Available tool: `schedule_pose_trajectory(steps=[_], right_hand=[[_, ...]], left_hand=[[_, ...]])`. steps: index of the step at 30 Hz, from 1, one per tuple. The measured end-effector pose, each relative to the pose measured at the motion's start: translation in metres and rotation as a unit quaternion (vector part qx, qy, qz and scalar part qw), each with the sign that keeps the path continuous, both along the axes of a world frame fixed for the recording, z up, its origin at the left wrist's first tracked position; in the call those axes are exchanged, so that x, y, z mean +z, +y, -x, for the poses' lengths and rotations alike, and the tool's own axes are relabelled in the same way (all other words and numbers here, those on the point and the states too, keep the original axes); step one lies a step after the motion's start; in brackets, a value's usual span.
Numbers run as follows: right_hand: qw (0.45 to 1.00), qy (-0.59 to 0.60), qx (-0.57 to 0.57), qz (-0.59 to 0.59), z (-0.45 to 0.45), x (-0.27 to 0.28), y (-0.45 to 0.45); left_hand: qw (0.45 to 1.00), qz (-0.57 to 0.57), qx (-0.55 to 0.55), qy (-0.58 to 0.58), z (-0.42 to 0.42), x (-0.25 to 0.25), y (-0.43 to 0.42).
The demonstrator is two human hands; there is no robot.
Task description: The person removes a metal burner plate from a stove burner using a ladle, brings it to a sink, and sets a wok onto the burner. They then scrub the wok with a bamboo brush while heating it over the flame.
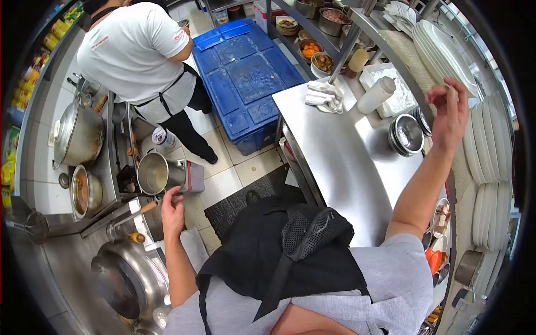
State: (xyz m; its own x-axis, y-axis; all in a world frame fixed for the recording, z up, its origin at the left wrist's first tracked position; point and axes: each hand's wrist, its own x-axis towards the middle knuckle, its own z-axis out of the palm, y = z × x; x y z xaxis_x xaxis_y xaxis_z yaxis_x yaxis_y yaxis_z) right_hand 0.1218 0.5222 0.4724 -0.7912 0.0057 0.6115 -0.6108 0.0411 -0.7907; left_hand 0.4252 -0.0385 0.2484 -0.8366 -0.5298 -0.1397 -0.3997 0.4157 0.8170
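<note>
My left hand is raised beside the stove, fingers loosely apart with nothing in them. A wooden-handled tool is just to its left, and a tall metal pot stands beyond it. Lower left, a dark wok sits on the range. On the other side, my right hand is held up over the steel counter, its fingers loosely bent and empty. Stacked metal bowls lie below and left of it. White oval plates are stacked on the shelf close behind.
A co-worker in a white shirt stands at the upper left, facing away. A large blue lidded bin occupies the aisle. On the counter are a squeeze bottle, a folded striped cloth and a tray of white powder.
</note>
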Motion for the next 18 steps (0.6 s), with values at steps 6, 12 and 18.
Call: schedule_pose_trajectory(steps=[6, 12, 18], right_hand=[[0.964, 0.018, -0.239, -0.115, -0.017, 0.014, 0.036], [0.852, 0.0, -0.421, -0.311, 0.012, -0.028, 0.056], [0.865, -0.049, -0.425, -0.262, 0.012, -0.014, 0.03]], left_hand=[[0.887, -0.15, -0.421, 0.114, 0.095, 0.082, 0.093], [0.65, -0.208, -0.667, 0.299, 0.161, 0.123, 0.163], [0.568, -0.196, -0.705, 0.377, 0.2, 0.149, 0.159]])
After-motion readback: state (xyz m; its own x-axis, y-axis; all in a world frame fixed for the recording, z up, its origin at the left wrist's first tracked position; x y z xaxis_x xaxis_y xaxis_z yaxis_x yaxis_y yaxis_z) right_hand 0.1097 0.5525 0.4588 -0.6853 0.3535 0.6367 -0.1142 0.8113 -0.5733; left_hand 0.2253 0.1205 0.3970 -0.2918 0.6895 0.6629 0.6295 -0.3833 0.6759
